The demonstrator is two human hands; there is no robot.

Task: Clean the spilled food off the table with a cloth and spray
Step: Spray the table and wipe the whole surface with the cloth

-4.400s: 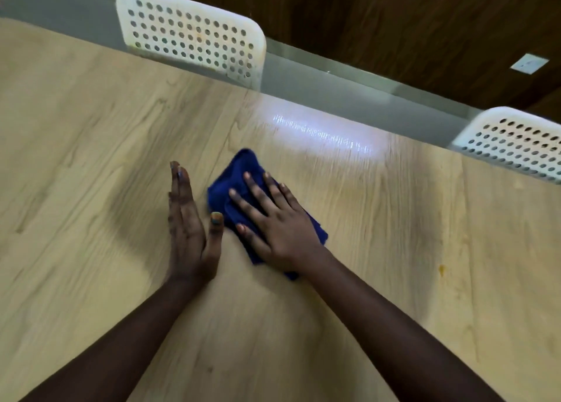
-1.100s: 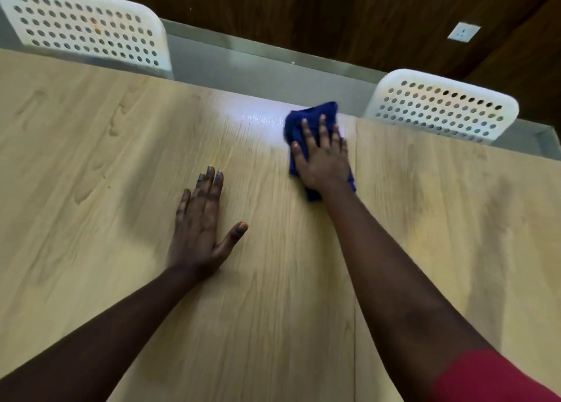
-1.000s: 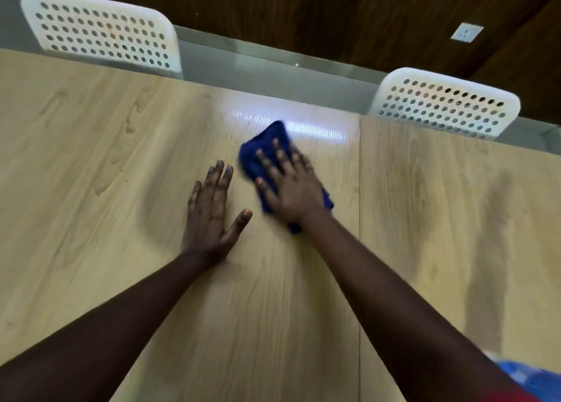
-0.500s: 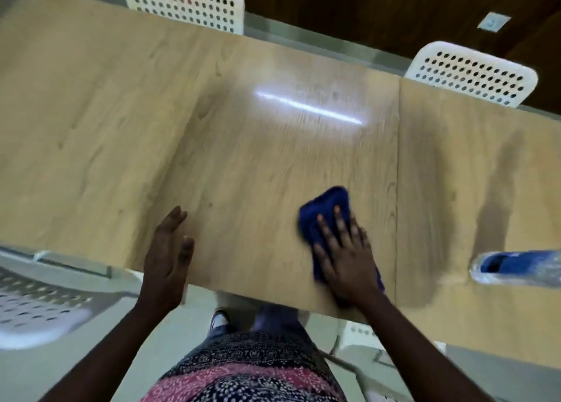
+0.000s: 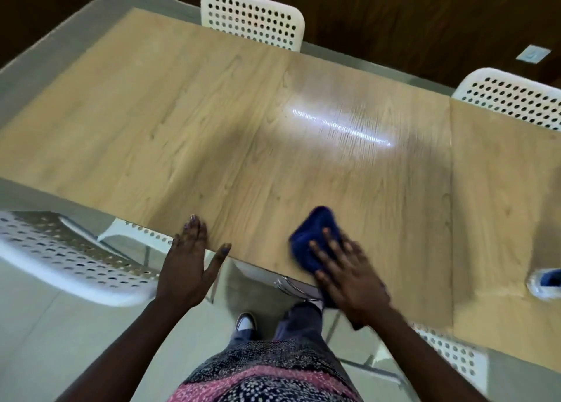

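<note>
head view. the tabletop [image 5: 212, 122] is a light wood-grain panel with a bright streak of reflected light right of centre. a seam separates it from a second panel [image 5: 498, 213] of the same finish on the right. the wall behind is dark wood panelling and carries a small white wall plate [image 5: 533, 54]. the floor [image 5: 39, 335] is pale and tiled.

white perforated chairs stand around the tabletop: one at the far edge [image 5: 253, 19], one at the far right [image 5: 513, 98], one at the near left [image 5: 65, 256], and one partly visible at the near right [image 5: 452, 353].

the spray bottle [image 5: 545, 283] appears at the right frame edge on the second panel, blurred, clear with blue inside. no label or writing is legible.

the cloth [image 5: 314, 238], dark blue and bunched, lies at the near edge of the tabletop. the right hand [image 5: 349, 277] presses on it with spread, straight fingers. the left hand [image 5: 189, 259] is flat, fingers straight, fingertips resting on the near edge of the tabletop, well apart from the cloth.
</note>
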